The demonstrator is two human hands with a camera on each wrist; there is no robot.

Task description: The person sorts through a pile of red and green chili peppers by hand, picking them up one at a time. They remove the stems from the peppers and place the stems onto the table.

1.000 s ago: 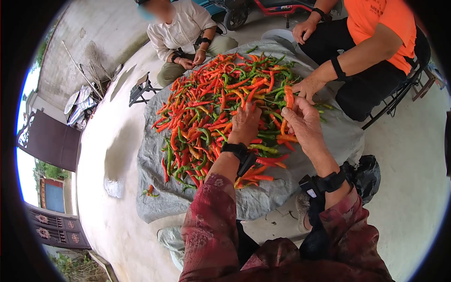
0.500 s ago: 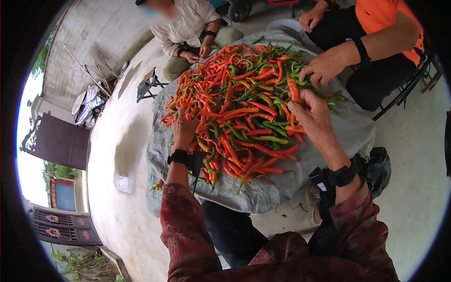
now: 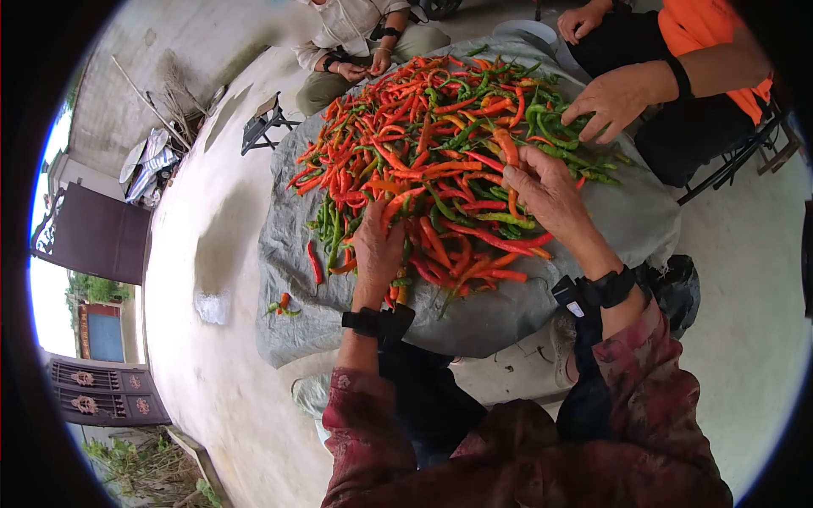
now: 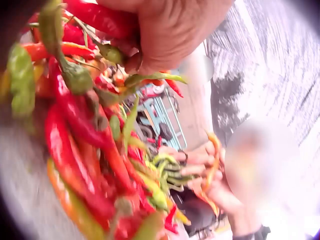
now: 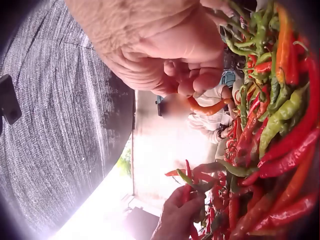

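A large heap of red, orange and green chili peppers (image 3: 461, 182) lies on a grey cloth (image 3: 279, 334). My left hand (image 3: 377, 245) is at the heap's near left side, its fingers curled on chili peppers. A red chili pepper (image 4: 107, 19) shows under those fingers in the left wrist view; from the right wrist, red and green ones stick out of the same hand (image 5: 176, 215). Over the right part of the heap, my right hand (image 3: 555, 193) pinches an orange chili pepper (image 3: 506, 146) between thumb and fingers. Its curved end (image 5: 212, 107) hangs below the fingertips.
Another person's hand (image 3: 622, 97) reaches over the green peppers at the right. A second person (image 3: 364, 68) sits at the far side, hands together. A folding stool (image 3: 267, 125) stands to the left. Some pepper pieces (image 3: 284, 305) lie apart on the cloth.
My left hand went from the heap's middle to its left side, then back nearer to me. The right hand keeps the orange chili pepper. The other person's hand has drawn away from it.
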